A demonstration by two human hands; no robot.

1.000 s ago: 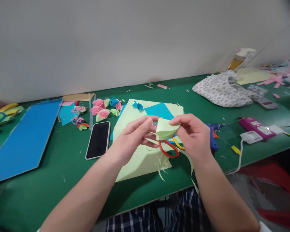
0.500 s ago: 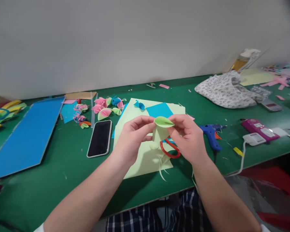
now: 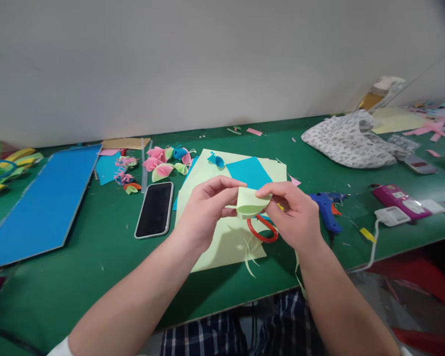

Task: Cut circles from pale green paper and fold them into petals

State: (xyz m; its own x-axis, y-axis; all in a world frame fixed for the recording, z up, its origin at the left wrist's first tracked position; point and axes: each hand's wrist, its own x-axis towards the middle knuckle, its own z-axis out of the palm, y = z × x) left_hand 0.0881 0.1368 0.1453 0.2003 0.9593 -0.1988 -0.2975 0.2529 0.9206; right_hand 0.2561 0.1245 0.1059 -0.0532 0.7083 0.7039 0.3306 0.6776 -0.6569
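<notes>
Between both hands, above the paper stack, is a curled piece of light green paper (image 3: 250, 200), one rounded opening facing down toward me. My left hand (image 3: 207, 210) pinches its left side. On its right side, the thumb and fingers of my right hand (image 3: 292, 210) are closed. Below the piece lie scissors (image 3: 269, 236) with red handles, their blades mostly hidden. Pale green sheets (image 3: 215, 247) are spread underneath, with a blue paper square (image 3: 249, 170) on top. Thin green paper strips (image 3: 249, 257) lie near the front of the sheets.
Left of the sheets are a phone (image 3: 154, 210), curled paper petals (image 3: 161, 163) and a large blue board (image 3: 44, 198). To the right lie a blue glue gun (image 3: 327, 211), a purple device (image 3: 400, 200) with a white cable, and a patterned cloth (image 3: 350, 139). A wall (image 3: 207, 64) stands behind.
The green paper piece has been turned over: its rounded opening faced up and now faces down toward me. My right hand's thumb and fingers have shifted on it.
</notes>
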